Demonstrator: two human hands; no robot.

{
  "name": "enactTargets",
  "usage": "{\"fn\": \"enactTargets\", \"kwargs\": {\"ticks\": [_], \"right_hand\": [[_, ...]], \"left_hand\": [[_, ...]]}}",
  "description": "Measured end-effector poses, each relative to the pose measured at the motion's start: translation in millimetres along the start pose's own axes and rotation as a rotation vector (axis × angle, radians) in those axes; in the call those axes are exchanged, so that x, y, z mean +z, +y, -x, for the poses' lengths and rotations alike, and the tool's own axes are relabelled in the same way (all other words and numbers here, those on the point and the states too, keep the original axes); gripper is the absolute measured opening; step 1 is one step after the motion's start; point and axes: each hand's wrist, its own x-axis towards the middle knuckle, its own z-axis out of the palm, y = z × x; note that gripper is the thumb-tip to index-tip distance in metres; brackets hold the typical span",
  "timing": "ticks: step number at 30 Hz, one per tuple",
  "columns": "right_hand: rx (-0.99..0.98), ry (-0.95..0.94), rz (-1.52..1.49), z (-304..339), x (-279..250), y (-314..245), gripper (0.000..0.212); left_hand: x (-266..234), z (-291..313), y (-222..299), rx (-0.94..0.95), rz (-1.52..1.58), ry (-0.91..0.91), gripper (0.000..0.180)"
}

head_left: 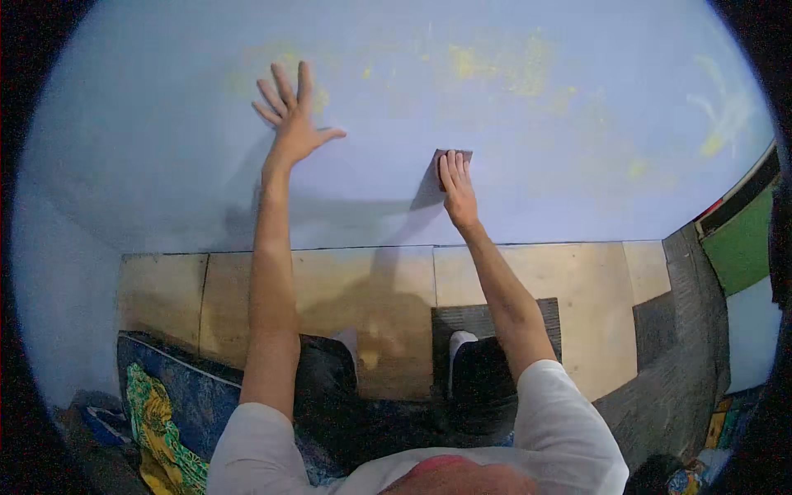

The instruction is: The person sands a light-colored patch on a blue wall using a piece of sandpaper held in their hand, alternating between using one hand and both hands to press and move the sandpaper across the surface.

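A pale blue wall with worn yellow patches stands in front of me. My left hand is open on it with fingers and thumb spread, the fingertips beside a yellow patch. Lower and to the right, my right hand presses a small dark brown piece of sandpaper against the wall, its fingers lying together over it. Only the upper and left edges of the sandpaper show; the rest is hidden under the fingers.
Light wooden boards cover the floor along the wall's foot. A grey ribbed mat lies by my right foot. At lower left is a dark blue padded piece with a patterned green and yellow cloth. A green panel stands at right.
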Motion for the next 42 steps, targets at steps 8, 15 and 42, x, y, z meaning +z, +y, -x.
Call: {"fn": "enactTargets", "kwargs": {"ticks": [8, 15, 42], "right_hand": [[-0.047, 0.117, 0.004, -64.0, -34.0, -6.6, 0.073], [0.030, -0.016, 0.024, 6.0, 0.9, 11.6, 0.071], [-0.099, 0.155, 0.039, -87.0, -44.5, -20.3, 0.070]], "left_hand": [[0.2, 8.9, -6.5, -0.003, 0.039, -0.007, 0.145], [3.1, 0.1, 1.5, 0.009, 0.049, 0.013, 0.146], [-11.2, 10.7, -8.6, -0.039, 0.041, -0.020, 0.145]]}}
